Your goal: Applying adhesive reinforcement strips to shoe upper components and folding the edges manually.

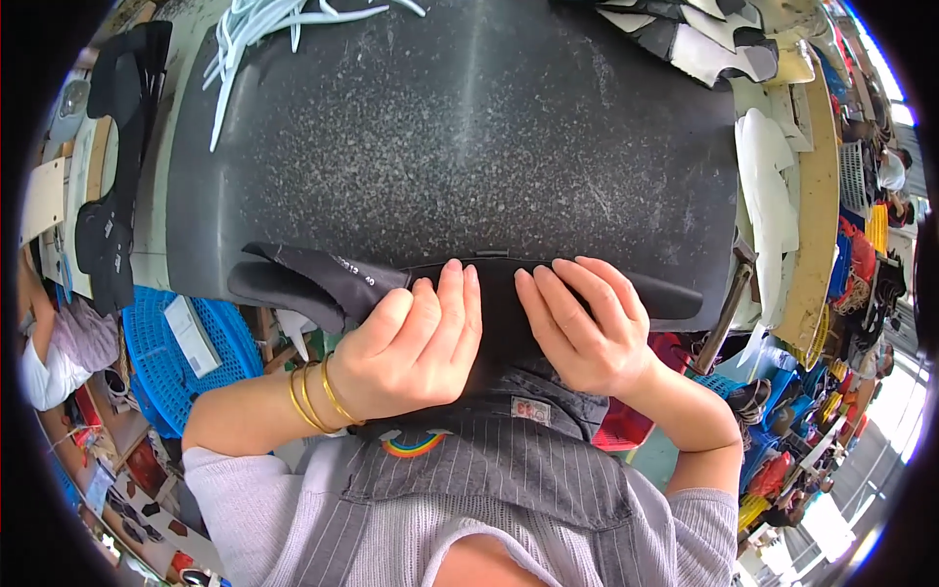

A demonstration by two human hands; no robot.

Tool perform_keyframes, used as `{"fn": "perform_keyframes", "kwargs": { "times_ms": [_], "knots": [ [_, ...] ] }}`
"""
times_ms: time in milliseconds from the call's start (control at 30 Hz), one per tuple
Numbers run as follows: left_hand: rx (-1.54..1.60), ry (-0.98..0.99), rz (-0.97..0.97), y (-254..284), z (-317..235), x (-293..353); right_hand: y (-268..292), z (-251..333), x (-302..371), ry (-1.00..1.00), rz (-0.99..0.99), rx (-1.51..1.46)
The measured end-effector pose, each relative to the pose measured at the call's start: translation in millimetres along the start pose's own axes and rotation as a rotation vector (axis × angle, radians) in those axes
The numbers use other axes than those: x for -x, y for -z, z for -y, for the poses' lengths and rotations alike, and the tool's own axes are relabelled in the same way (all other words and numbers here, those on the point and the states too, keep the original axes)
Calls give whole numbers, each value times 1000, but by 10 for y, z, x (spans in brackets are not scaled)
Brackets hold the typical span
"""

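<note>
A dark, flexible sheet-like piece, black with small pale print (311, 282), lies across the near edge of the black work surface. Its left end folds open in two layers, and a narrow flap stretches out to the right. My left hand (411, 352) grips the near edge of this piece, fingers pressed together and bent over it. Beside it, a short gap away, my right hand (592, 333) holds the same edge with its fingers slightly fanned. Both thumbs are hidden, and so is the underside of the piece.
Pale blue strips (259, 34) lie at the far left of the scuffed black surface (460, 176). Stacked black-and-white cut pieces (704, 44) sit far right. Black pieces (103, 235) hang over the left side. A hammer (729, 308) rests at right, blue baskets (161, 338) lower left.
</note>
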State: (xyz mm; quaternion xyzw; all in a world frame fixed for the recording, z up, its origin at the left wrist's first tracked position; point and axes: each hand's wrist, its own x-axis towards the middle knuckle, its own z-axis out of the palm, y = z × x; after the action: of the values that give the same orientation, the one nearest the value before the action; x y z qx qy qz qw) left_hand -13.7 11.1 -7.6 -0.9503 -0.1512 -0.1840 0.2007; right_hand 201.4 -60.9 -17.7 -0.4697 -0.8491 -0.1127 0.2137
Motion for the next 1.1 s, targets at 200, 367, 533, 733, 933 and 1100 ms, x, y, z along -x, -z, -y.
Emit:
{"fn": "perform_keyframes", "kwargs": {
  "times_ms": [200,367,533,733,933,1100],
  "knots": [
    [90,21,193,143,16,-38,51,-114,-69,71,77,-13],
    [43,216,382,190,-360,147,68,26,-51,115,112,109],
    [567,158,110,8,-306,-27,199,-73,-56,81,145,49],
    [603,-39,268,173,46,-134,882,-476,-31,-341,385,-13],
    [647,222,-46,-95,-461,-232,543,-390,387,-582,-25,88],
    [580,376,-77,-165,-667,-310,405,-30,764,27,-144,-133]
  ]
}}
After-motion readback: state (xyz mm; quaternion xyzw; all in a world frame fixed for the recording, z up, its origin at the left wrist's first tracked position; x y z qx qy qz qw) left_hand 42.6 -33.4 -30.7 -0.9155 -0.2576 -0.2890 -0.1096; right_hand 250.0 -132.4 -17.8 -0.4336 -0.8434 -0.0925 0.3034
